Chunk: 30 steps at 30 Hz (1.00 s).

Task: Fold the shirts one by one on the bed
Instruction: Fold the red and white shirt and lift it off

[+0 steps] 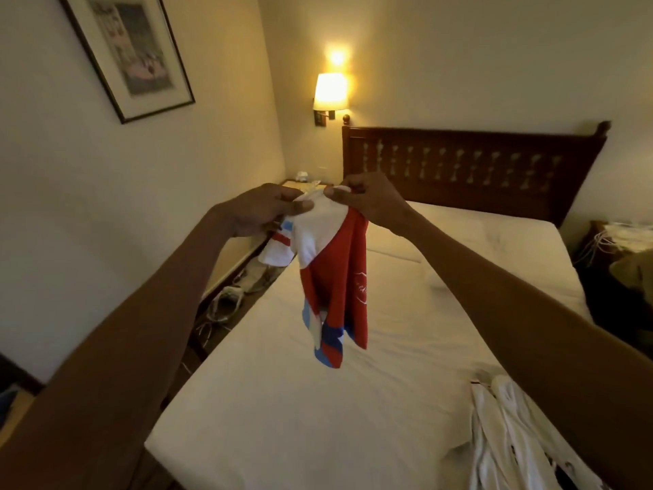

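- The left hand (pixel 261 210) was seen clamped on the white upper edge of a red, white and blue shirt (pixel 335 277), with the thumb laid on the near face of the cloth and the fingers tucked behind it.
- The right hand (pixel 371 203) was closed on the same white edge just beside the left. The cloth was pinched between thumb and forefinger, and the other fingers were curled in.
- The two hands were held close together, almost touching, with both forearms stretched out over the bed (pixel 282 401).
- The shirt was held up in the air and hung bunched straight down below the hands. A white sleeve with red and blue stripes stuck out under the left hand, and the red body with blue patches at the hem trailed lowest.
- The shirt was seen over the middle of the white sheet. Whether its hem touched the sheet could not be told.
- A crumpled white garment (pixel 512 436) lay on the near right part of the bed, well apart from the held shirt.
- A dark wooden headboard (pixel 473 164) stood at the far end of the bed.
- A lit wall lamp (pixel 330 91) was mounted to the left of the headboard, above a small nightstand (pixel 300 183).
- A framed picture (pixel 130 54) was hung on the left wall, and white cables (pixel 229 298) lay on the floor between that wall and the bed.
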Motion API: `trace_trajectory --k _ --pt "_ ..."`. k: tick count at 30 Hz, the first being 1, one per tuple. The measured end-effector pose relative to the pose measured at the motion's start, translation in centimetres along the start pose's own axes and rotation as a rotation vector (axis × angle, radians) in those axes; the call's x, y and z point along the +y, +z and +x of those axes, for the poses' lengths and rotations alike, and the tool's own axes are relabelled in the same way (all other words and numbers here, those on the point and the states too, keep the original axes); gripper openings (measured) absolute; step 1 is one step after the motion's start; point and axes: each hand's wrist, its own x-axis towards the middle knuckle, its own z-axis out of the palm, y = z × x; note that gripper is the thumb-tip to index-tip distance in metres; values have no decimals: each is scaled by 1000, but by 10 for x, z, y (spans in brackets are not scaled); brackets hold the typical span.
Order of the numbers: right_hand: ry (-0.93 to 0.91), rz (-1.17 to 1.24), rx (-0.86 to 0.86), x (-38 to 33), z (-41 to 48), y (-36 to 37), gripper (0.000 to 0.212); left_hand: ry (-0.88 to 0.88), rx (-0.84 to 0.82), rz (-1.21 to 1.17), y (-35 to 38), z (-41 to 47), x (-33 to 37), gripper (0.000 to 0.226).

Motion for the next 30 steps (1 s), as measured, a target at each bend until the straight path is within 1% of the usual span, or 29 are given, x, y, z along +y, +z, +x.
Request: trace_trajectory --k 1,2,3,5,6,7,10,12,13,14,15,16,17,18,20,21,22,23,24,26,27,28,30 --pt "33 -20 -58 -1 2 0 38 19 33 -49 -7 -2 1 34" --pt "80 -28 -143 -1 3 1 44 33 54 -105 -13 -5 4 24" --pt "125 -26 -251 0 5 3 46 39 71 -152 -20 -8 7 20" --pt "182 -20 -476 1 8 11 34 28 122 -252 -30 -14 13 15" --pt "193 -28 -543 2 12 17 30 14 171 -314 -35 -18 16 14" --pt "198 -37 -574 3 16 23 31 0 233 -368 -40 -22 18 14" --pt "229 -13 -583 9 28 33 45 -38 454 -465 -55 -37 19 12" --pt "246 31 -561 9 35 32 49 -64 573 -511 -65 -46 11 18" --pt "241 56 -550 7 38 30 49 -78 631 -520 -69 -49 6 22" --pt "236 86 -538 4 41 29 50 -98 690 -524 -73 -52 -1 22" --pt "229 124 -524 0 44 29 51 -114 746 -519 -75 -53 -7 16" --pt "214 154 -502 -3 48 31 53 -127 774 -498 -76 -56 -12 16" --pt "190 167 -471 -7 51 34 54 -150 762 -440 -76 -59 -17 28" --pt "156 157 -434 -11 53 37 55 -189 700 -342 -74 -63 -20 45" --pt "65 138 -368 -20 56 45 50 -280 465 -131 -68 -70 -21 74" --pt "13 140 -344 -25 57 48 46 -295 337 -90 -64 -73 -20 84" --pt "-37 136 -325 -29 57 51 42 -284 234 -77 -62 -73 -19 88" --pt "-77 127 -314 -34 57 53 40 -248 148 -70 -59 -73 -15 83" --pt "-102 124 -308 -37 58 53 38 -213 92 -82 -57 -71 -12 68" --pt "-123 151 -316 -39 58 52 36 -160 64 -128 -55 -66 -9 32" --pt "-120 158 -326 -39 58 50 36 -141 68 -151 -56 -65 -8 22" --pt "-118 150 -343 -39 58 47 35 -119 60 -178 -57 -66 -8 18" --pt "-95 98 -426 -35 59 39 38 -84 10 -245 -59 -66 -8 23"
